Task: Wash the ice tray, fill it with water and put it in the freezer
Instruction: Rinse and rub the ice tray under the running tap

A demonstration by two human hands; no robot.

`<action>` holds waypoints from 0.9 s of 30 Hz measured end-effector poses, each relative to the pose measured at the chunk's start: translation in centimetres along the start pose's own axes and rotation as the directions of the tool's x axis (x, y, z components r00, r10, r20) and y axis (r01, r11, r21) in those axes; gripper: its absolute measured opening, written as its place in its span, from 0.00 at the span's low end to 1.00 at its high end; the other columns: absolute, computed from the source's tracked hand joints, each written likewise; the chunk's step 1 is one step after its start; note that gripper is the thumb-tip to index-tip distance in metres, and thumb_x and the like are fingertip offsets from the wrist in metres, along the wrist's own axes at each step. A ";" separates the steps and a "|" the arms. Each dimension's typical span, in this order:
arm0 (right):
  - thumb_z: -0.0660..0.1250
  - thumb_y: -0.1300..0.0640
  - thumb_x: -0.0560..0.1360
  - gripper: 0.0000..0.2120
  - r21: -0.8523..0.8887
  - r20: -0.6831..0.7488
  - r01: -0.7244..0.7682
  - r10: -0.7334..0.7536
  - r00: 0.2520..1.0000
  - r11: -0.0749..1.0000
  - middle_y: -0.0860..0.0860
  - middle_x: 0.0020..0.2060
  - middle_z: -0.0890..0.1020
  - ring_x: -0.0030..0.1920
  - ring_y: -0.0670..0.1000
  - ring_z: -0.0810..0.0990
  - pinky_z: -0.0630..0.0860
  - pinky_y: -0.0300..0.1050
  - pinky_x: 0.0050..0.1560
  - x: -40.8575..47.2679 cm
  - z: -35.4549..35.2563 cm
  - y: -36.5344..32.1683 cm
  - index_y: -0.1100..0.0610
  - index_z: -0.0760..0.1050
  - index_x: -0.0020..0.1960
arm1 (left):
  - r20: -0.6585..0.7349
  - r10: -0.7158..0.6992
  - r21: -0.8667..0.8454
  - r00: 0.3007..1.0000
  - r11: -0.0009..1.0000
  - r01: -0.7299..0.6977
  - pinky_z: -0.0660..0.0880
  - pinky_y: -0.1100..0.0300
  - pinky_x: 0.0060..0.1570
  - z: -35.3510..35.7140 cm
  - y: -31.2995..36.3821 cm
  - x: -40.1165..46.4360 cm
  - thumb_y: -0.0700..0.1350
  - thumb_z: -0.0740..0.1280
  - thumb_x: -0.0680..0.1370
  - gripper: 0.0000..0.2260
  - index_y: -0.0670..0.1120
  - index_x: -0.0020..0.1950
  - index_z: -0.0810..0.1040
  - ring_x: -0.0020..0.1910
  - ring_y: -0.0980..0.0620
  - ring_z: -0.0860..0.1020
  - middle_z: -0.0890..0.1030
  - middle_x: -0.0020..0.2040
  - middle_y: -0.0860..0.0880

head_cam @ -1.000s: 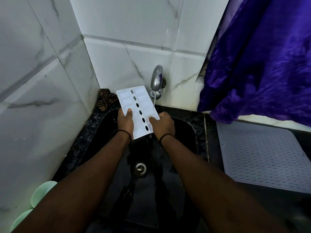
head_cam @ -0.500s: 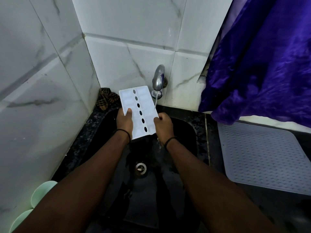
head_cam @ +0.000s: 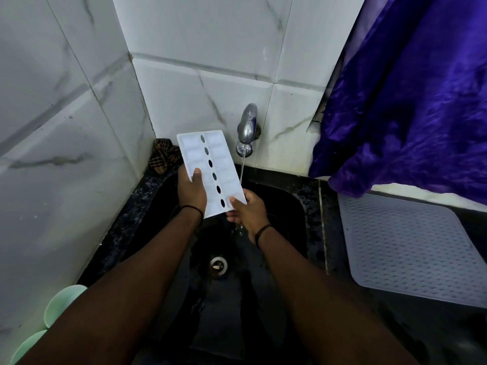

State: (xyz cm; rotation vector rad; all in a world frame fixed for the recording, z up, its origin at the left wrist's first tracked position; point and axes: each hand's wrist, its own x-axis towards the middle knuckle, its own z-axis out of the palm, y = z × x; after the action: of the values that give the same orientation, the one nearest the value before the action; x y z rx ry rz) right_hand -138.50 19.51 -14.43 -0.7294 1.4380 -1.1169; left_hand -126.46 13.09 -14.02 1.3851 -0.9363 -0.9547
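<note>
A white ice tray (head_cam: 196,154) with two rows of cells and a line of oval holes down its middle is held tilted over the black sink (head_cam: 292,206). My left hand (head_cam: 191,189) grips its near left edge, thumb on top. My right hand (head_cam: 247,210) pinches its near right corner. A thin stream of water runs from the chrome tap (head_cam: 247,126) past the tray's right edge onto my right hand.
The sink drain (head_cam: 218,265) lies below the hands. A checked cloth (head_cam: 163,156) sits in the back left corner. A grey dotted mat (head_cam: 411,248) covers the counter at right under a purple curtain (head_cam: 411,101). Pale green cups (head_cam: 62,304) stand at the lower left.
The tray has shifted slightly left, away from the stream. My right hand has slid to the near right corner, and water now falls on it.
</note>
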 end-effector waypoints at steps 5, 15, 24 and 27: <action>0.59 0.64 0.82 0.05 0.129 -0.013 -0.230 0.233 0.972 0.965 0.57 0.39 0.79 0.34 0.51 0.78 0.80 0.42 0.33 0.6 0.9 -1.0 0.61 0.73 0.52 | -0.054 -0.102 0.245 0.993 0.963 0.113 0.72 0.55 0.56 1.6 1.1 -0.7 0.45 0.60 0.79 0.17 0.44 0.67 0.64 0.55 0.42 0.77 0.77 0.61 0.41; 0.54 0.58 0.81 0.14 -0.215 -0.081 -0.533 0.529 0.844 0.818 0.48 0.19 0.76 0.19 0.44 0.74 0.66 0.30 0.19 0.1 -0.7 1.1 0.59 0.74 0.41 | 0.047 -0.590 0.344 0.806 0.767 0.541 0.80 0.44 0.39 2.3 1.9 -0.8 0.38 0.61 0.75 0.23 0.35 0.69 0.62 0.53 0.37 0.78 0.75 0.61 0.37; 0.63 0.68 0.78 0.03 -0.004 -0.188 -0.228 0.223 0.956 0.974 0.58 0.33 0.78 0.23 0.50 0.77 0.76 0.38 0.20 1.2 -1.1 -0.2 0.63 0.72 0.45 | 0.128 -0.589 0.055 0.798 0.807 0.588 0.72 0.46 0.59 0.4 1.0 -0.2 0.38 0.56 0.83 0.17 0.38 0.71 0.67 0.65 0.37 0.73 0.72 0.69 0.39; 0.63 0.69 0.77 0.06 0.055 -0.248 -0.133 0.143 0.958 0.990 0.60 0.44 0.80 0.35 0.55 0.80 0.78 0.43 0.26 1.6 -0.9 -0.5 0.59 0.72 0.45 | 0.123 -0.552 -0.108 0.825 0.818 0.564 0.71 0.39 0.61 0.6 0.5 -0.8 0.40 0.57 0.83 0.17 0.41 0.71 0.67 0.63 0.36 0.73 0.73 0.67 0.40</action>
State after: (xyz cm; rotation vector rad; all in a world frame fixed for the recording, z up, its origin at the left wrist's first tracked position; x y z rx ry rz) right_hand -139.74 18.09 -14.65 -0.4633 1.6496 -1.1546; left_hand -127.30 13.58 -13.55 1.5381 -0.5026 -1.5048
